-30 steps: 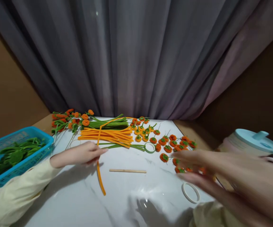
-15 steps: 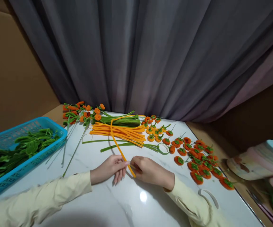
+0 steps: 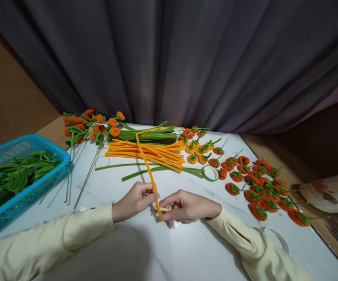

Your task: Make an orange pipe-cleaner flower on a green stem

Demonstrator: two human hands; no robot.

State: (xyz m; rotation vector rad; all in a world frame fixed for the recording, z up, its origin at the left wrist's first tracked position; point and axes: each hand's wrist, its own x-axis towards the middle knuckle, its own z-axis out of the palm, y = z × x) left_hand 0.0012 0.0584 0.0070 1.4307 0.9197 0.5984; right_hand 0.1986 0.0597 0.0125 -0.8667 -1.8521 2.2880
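Note:
An orange-yellow pipe cleaner [image 3: 146, 164] rises between my hands, bent near its top, with its lower end hanging below my fingers. My left hand [image 3: 136, 200] is closed, pinching it with thumb and fingers near the lower part. Beside that end, my right hand [image 3: 186, 207] is closed around a short pale stick [image 3: 162, 209], which crosses the pipe cleaner. Most of the stick is hidden by my fingers. Beyond my hands lie a stack of orange-yellow pipe cleaners [image 3: 145, 151] and a bundle of green ones [image 3: 151, 136].
A blue basket [image 3: 65, 164] with green leaf pieces stands left. Finished orange flowers [image 3: 114, 131] lie at the back left. Several orange pumpkin-like pieces [image 3: 257, 195] spread to the right, near a green tape roll [image 3: 210, 173] and a white ring [image 3: 278, 238].
My hands have shifted apart slightly, and my left fingers now grip the pipe cleaner higher up. The pale stick shows more clearly in my right hand. The view has tilted slightly.

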